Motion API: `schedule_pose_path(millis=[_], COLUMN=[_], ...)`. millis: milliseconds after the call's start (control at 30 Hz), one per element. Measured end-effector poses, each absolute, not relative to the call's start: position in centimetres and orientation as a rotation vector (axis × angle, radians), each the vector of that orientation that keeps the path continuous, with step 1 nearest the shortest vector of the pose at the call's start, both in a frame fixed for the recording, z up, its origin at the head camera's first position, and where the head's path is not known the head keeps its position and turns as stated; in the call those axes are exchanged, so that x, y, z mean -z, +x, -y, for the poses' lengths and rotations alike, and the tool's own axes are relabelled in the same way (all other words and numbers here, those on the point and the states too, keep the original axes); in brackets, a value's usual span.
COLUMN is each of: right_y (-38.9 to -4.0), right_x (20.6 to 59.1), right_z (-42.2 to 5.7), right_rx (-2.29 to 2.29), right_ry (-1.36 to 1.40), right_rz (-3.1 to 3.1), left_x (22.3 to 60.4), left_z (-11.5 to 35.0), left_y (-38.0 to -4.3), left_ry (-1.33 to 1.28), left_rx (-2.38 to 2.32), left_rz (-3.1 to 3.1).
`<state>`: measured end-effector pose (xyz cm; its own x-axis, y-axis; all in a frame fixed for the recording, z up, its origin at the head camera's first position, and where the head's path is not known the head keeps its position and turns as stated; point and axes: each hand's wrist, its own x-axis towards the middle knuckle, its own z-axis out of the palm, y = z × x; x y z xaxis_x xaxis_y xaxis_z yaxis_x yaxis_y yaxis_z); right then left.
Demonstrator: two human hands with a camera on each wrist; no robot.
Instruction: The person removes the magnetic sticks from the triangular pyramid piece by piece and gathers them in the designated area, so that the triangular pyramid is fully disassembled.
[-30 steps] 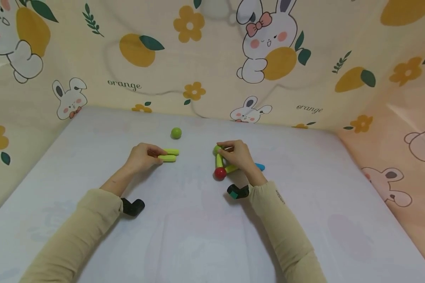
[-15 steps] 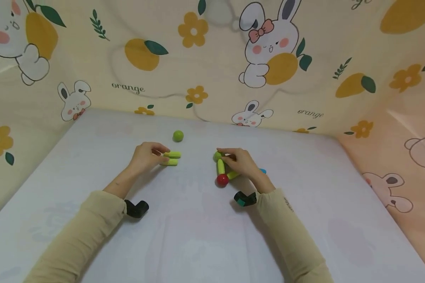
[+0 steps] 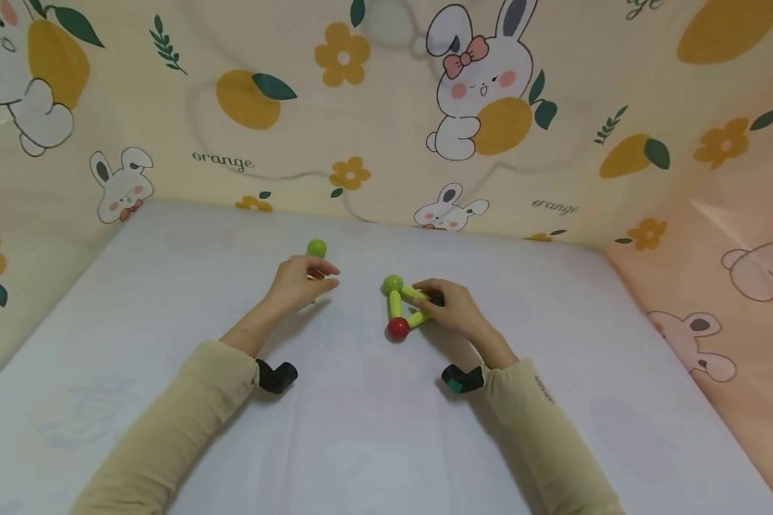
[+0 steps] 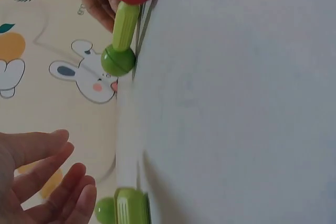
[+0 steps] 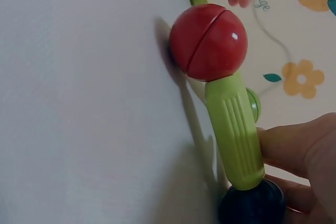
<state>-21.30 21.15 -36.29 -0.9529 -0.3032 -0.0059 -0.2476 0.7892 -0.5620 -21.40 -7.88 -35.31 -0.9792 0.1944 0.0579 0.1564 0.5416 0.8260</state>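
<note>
A triangle of light green rods (image 3: pixel 396 304) lies flat, with a green ball (image 3: pixel 393 285), a red ball (image 3: pixel 398 328) and a dark blue ball (image 5: pixel 252 203) at its corners. My right hand (image 3: pixel 462 309) grips it at the dark blue corner, thumb against a rod (image 5: pixel 234 132) in the right wrist view. To the left, my left hand (image 3: pixel 298 287) hovers with fingers spread loosely and nothing between them. Light green loose rods (image 4: pixel 132 205) lie below it, mostly hidden by the hand in the head view.
A loose green ball (image 3: pixel 317 247) sits just beyond my left hand. The white table (image 3: pixel 373 429) meets a printed cloth backdrop (image 3: pixel 386 129) at the back and sides. Black camera mounts (image 3: pixel 277 376) stick out at both wrists.
My left hand has moved off the loose rods, rightward. My right hand has shifted from the green ball to the dark blue corner, uncovering the third rod. A light blue piece is now hidden.
</note>
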Motion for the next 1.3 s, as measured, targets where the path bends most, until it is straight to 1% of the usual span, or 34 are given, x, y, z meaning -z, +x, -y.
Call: schedule_pose_path(millis=[167, 400, 633, 900, 1067, 1300], right_y=[-21.2, -21.3, -21.7, -21.9, -21.9, -21.9], right_x=[36.5, 36.7, 36.9, 37.1, 37.0, 37.4], right_z=[-21.0, -20.6, -20.6, -20.7, -20.8, -20.6], right_rx=[0.919, 0.980, 1.018, 1.055, 1.064, 1.079], right_ry=[-0.422, -0.409, -0.436, -0.515, -0.549, -0.546], right_rz=[-2.888, -2.876, -2.818, -2.751, -2.755, -2.764], left_x=[35.3, 35.8, 36.4, 36.6, 36.8, 37.2], left_z=[6.5, 4.6, 3.0, 2.1, 1.5, 1.4], left_y=[-21.5, -21.8, -22.0, -21.8, -22.0, -21.8], left_ry=[0.323, 0.278, 0.345, 0.368, 0.442, 0.457], left_rx=[-1.437, -1.418, -1.429, -1.424, -1.403, -1.381], left_rz=[-2.710, -2.628, -2.564, -2.498, -2.495, -2.514])
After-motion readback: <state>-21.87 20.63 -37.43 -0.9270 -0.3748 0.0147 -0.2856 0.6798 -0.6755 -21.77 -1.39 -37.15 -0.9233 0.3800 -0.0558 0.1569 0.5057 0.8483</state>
